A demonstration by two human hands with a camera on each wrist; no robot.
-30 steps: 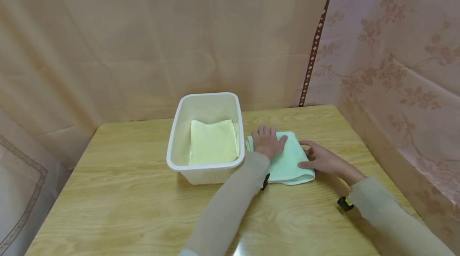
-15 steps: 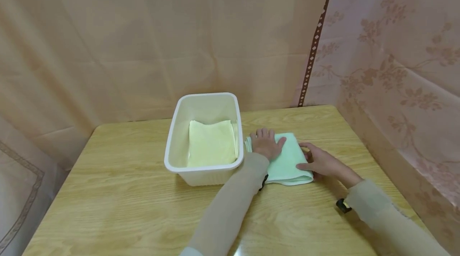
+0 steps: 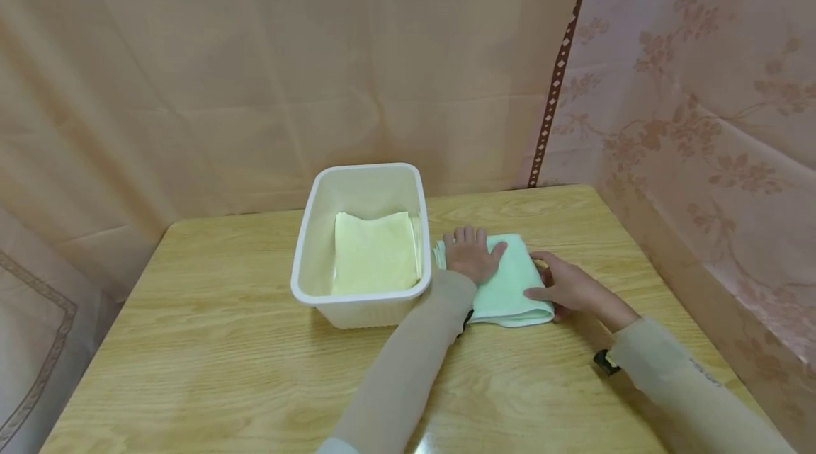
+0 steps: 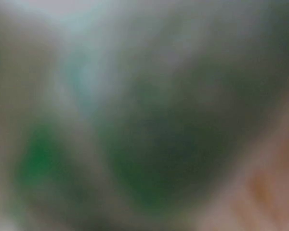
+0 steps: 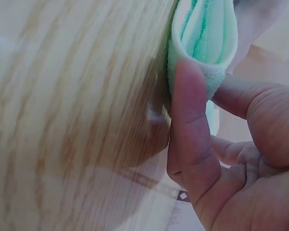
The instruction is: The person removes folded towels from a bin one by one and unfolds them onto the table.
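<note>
A mint-green towel (image 3: 510, 287), folded into a flat pad, lies on the table just right of a white plastic basin. My left hand (image 3: 473, 260) rests flat on its left part, fingers spread and pointing away. At the right edge, my right hand (image 3: 574, 287) pinches the folded side, thumb on top and fingers low at the fold. Close up in the right wrist view, the towel (image 5: 214, 67) shows its rounded fold and stacked layers between thumb and fingers. The left wrist view is only a blur of green and grey.
The white basin (image 3: 370, 314) stands left of the towel, with the left forearm passing close by its front right corner. Inside it lies a folded pale yellow towel (image 3: 376, 256). The wooden table (image 3: 210, 341) ends at beige curtains (image 3: 255, 86) behind and a floral cloth (image 3: 720, 156) on the right.
</note>
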